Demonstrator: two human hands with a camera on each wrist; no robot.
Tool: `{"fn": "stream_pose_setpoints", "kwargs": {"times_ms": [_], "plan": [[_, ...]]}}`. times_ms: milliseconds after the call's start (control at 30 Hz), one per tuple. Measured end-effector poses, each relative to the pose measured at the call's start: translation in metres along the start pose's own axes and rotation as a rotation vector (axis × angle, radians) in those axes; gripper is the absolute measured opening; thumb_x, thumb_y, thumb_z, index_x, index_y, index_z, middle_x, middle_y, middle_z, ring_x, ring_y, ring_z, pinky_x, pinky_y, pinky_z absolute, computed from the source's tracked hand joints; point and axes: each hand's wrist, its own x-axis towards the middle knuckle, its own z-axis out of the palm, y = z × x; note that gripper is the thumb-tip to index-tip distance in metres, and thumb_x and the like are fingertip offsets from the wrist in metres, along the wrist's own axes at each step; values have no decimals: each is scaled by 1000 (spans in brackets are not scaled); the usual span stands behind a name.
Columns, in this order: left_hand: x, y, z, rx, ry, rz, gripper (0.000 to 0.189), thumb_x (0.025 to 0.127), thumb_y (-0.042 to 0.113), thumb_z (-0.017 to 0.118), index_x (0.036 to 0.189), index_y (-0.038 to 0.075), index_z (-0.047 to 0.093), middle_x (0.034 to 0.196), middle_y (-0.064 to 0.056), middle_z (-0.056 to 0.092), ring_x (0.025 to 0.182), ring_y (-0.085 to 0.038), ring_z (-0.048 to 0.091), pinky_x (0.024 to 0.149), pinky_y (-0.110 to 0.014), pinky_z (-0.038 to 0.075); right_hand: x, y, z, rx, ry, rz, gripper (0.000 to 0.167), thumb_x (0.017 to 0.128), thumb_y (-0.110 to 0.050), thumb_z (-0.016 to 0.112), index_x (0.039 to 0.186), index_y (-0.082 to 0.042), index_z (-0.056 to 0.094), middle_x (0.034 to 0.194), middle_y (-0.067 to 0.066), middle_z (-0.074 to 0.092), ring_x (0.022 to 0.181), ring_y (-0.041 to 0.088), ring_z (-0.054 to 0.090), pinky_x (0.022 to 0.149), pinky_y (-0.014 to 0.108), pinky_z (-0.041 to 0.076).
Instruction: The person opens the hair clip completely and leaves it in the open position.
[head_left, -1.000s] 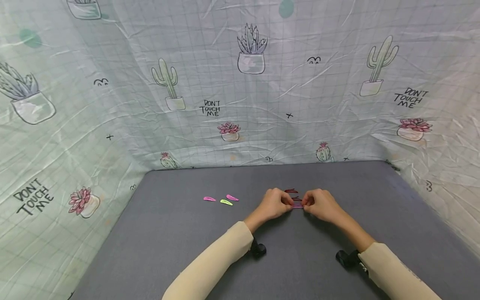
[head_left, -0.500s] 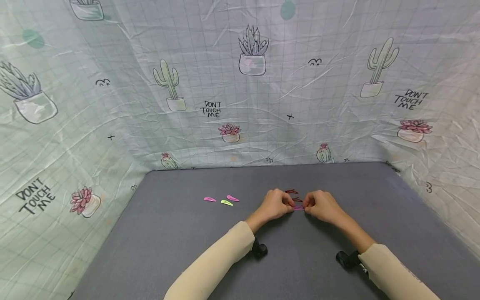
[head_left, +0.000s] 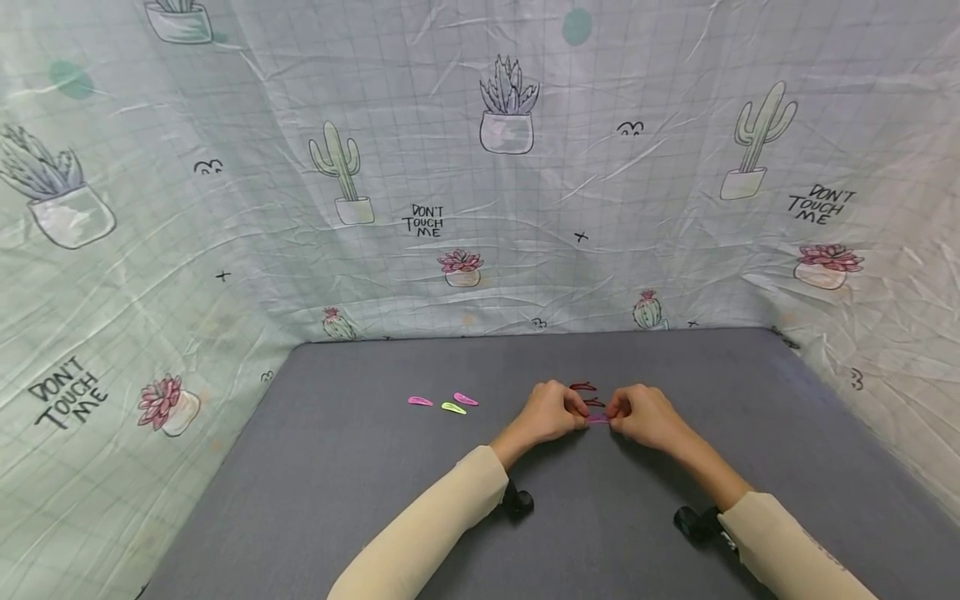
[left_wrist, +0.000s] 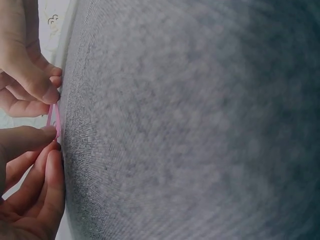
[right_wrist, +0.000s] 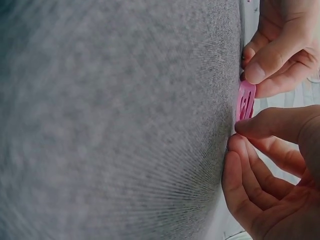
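Observation:
A pink snap hair clip [head_left: 597,419] lies between my two hands, low at the table surface. My left hand [head_left: 553,412] pinches one end between thumb and fingers. At the opposite end, my right hand [head_left: 642,413] pinches it the same way. In the left wrist view the pink clip [left_wrist: 57,120] shows two strips spread slightly apart in a narrow V. The right wrist view shows the clip's [right_wrist: 244,101] slotted flat face, its ends covered by fingertips. Just beyond the hands lie two dark red clips [head_left: 582,386], their strips sprung apart.
Left of the hands, a yellow-green clip [head_left: 453,408] lies near two pink clips, one at the far left [head_left: 420,401] and one slightly behind [head_left: 466,399]. The grey table [head_left: 360,475] ends at a printed cloth [head_left: 420,275] that rises behind and at both sides.
Both hands keep their pinch on the pink clip. The whole head view has shifted slightly downward in the frame; the other clips stay where they were on the table.

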Motion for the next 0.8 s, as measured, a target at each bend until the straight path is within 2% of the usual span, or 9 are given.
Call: {"fn": "stream_pose_setpoints", "kwargs": {"times_ms": [167,367,533,800], "plan": [[-1,-5,1,-27,15,6,7,82,16,85,88,13,84,80,5,80,62,8,58,61,-11,47,0,-1,-2,11,-8,11,4,79,-2,76,82,-5,74,69,-2,69,60,8,57,55,26,46],[-5,-9,-5,-136,23,-26,9,84,20,85,90,14,84,80,5,78,61,5,58,58,-15,49,-1,-11,-11,27,-10,19,2,84,-5,78,85,-4,76,74,1,72,62,9,60,57,28,49],[-16,-10,-19,-198,32,-48,8,85,20,84,91,15,84,82,3,78,62,2,59,57,-18,51,0,-22,-16,42,1,7,3,85,-8,78,85,-6,76,76,2,73,66,9,62,61,28,50],[-44,-25,-50,-198,68,-52,6,88,21,82,92,17,84,86,3,79,68,-3,64,62,-21,53,2,-41,-10,115,-8,-42,2,87,-7,77,87,-6,76,79,0,74,70,10,64,63,25,51]]}}
